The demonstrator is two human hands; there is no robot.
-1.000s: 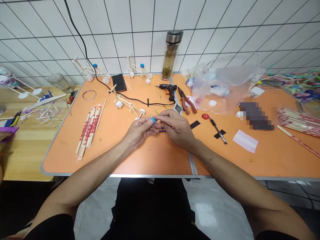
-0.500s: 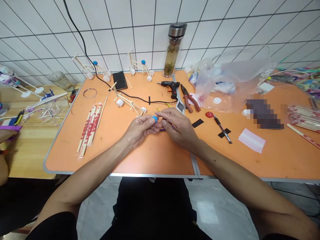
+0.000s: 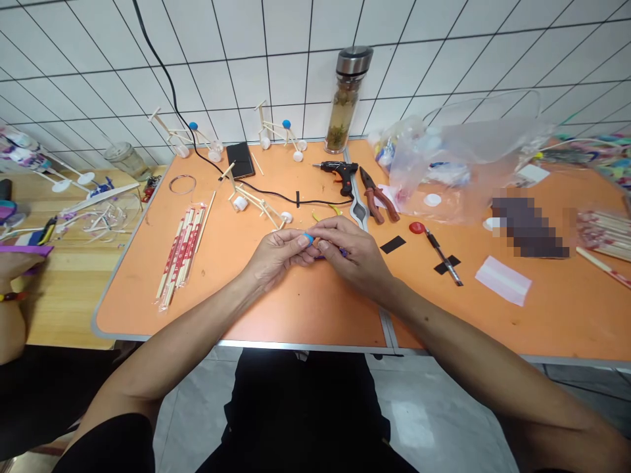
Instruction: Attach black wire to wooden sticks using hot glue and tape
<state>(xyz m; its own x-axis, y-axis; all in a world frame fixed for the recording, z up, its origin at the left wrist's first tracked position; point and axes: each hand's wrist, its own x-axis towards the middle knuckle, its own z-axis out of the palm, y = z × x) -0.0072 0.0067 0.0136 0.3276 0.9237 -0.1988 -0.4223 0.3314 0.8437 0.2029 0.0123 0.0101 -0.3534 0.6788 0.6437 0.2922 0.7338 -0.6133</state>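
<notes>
Over the middle of the orange table (image 3: pixel 305 315), my left hand (image 3: pixel 276 255) pinches a small blue cap (image 3: pixel 308 238) between thumb and fingers. My right hand (image 3: pixel 351 253) meets it from the right, its fingertips closed against the same cap, and a thin purple piece (image 3: pixel 342 251) shows under its fingers. What the purple piece is, I cannot make out. Both hands rest low, close to the tabletop.
A bundle of wrapped chopsticks (image 3: pixel 181 253) lies to the left. Behind the hands are a stick model with white caps (image 3: pixel 251 200), a black glue gun (image 3: pixel 340 174) with its cable, pliers (image 3: pixel 377 200), a tea bottle (image 3: pixel 345 98) and a clear plastic bag (image 3: pixel 458 164). A neighbour's arm (image 3: pixel 12 315) shows at far left.
The hands stay together on the blue cap with only slight finger shifts. The camera has drifted a little, so the table sits slightly to the right in view.
</notes>
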